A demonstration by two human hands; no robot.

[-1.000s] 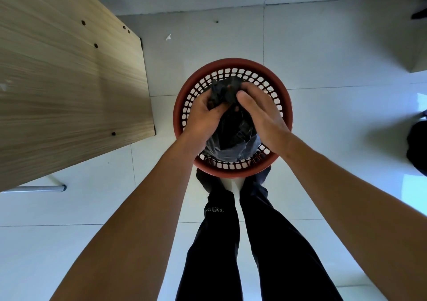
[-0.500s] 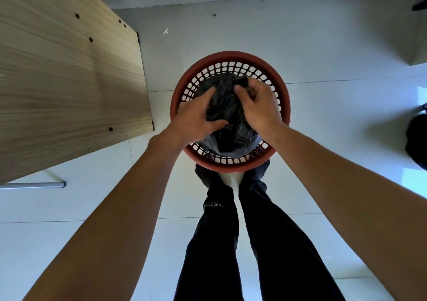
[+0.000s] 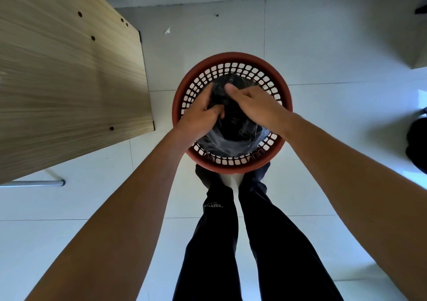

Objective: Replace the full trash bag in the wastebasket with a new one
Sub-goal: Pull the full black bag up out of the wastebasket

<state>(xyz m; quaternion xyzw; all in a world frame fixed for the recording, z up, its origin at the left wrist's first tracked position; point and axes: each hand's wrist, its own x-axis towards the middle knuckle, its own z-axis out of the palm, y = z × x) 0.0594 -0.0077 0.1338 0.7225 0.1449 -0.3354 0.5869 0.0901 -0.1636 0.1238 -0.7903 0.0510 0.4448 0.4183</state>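
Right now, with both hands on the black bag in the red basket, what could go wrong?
1. The black bag is bunched up; the left hand and right hand hold only its gathered top, so thin plastic may tear or slip.
2. The red basket is light-looking lattice standing free on the floor; nothing pins it, so it may lift or tip with the bag.
3. The wooden table edge sits close on the left; an elbow could knock it.

Only one bit of lettering can be read: small pale capitals on the left trouser leg (image 3: 213, 226), near the shin, spelling "SSENTIA", with the word's ends curving out of sight. A tinier line above it is too small to make out.
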